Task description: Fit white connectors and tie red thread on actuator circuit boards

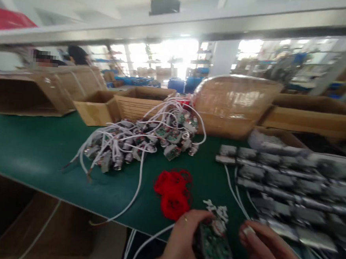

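Right up close, at five o'clock, the left hand has an open grey housing, thumb over the far edge, the other fingers underneath, closed firmly on it. The open face is up, green circuit board showing; I'd say it's tipped that way to keep the inside in view and reachable. And look at half past four: the right hand, just beside the housing but apart from it, thumb and forefinger drawn narrow on what looks like a small white piece, blurred at the tips. That wrist comes in from the near right corner, fingers pointing inward, a pose that suits fine work.

Just beyond the housing, little white parts lie in a loose cluster, handy for picking, I'd judge. At six, a tangled red bundle sits on the green table. Over at half past three, grey units lie in neat rows, probably to keep them orderly. Around nine, near the middle, there's a jumbled heap of units with white cables. Behind, a shiny wrapped carton at two, an open carton past nine, and, far off at ten, a dark-clothed person.
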Demonstrator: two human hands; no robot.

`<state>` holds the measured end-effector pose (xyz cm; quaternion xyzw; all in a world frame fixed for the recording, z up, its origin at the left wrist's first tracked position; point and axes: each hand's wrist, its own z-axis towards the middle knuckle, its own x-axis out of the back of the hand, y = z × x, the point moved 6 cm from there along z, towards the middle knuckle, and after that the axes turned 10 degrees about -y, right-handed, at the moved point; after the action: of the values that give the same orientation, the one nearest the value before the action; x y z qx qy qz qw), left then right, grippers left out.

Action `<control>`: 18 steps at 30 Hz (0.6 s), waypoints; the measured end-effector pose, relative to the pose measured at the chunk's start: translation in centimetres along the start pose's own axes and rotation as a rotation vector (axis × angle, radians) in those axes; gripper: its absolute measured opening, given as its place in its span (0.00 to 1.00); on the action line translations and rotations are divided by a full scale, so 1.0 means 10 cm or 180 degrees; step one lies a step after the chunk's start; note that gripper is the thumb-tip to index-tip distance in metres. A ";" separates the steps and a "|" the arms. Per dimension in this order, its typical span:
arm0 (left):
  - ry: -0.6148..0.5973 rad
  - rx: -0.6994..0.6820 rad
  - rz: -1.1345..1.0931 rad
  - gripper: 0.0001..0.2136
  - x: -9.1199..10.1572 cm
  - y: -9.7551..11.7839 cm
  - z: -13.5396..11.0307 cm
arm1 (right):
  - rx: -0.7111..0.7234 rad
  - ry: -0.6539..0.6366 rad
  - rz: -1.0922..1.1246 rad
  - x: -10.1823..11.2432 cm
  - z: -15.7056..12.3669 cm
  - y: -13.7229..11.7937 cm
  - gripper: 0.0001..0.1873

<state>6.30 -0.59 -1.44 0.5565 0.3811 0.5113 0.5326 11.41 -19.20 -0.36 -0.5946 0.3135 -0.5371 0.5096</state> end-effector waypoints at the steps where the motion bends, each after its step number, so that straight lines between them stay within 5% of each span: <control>1: 0.0160 -0.0057 0.0146 0.38 0.02 -0.02 -0.01 | -0.0147 0.0177 0.0326 0.06 -0.04 0.00 0.18; 2: 0.0211 -0.0116 0.0255 0.37 0.03 -0.02 -0.02 | -0.0285 0.0260 0.0628 0.06 -0.06 -0.02 0.20; 4: 0.0260 -0.0200 0.0458 0.37 0.05 0.02 -0.04 | -0.0873 0.0486 0.2397 -0.05 -0.08 0.02 0.23; 7: 0.0253 -0.0205 0.0712 0.37 0.07 0.10 -0.05 | -0.1412 0.0614 0.3508 -0.23 -0.08 -0.04 0.24; 13: 0.0397 -0.0295 0.0958 0.39 0.07 0.22 -0.03 | -0.1628 0.0688 0.3623 -0.22 -0.09 -0.04 0.25; 18: 0.0399 -0.0440 0.1240 0.42 0.06 0.26 -0.04 | -0.0761 0.0490 0.2804 -0.15 -0.09 -0.12 0.18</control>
<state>5.75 -0.28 1.21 0.5489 0.2628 0.6630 0.4359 10.01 -17.69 0.16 -0.4178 0.6329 -0.2721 0.5924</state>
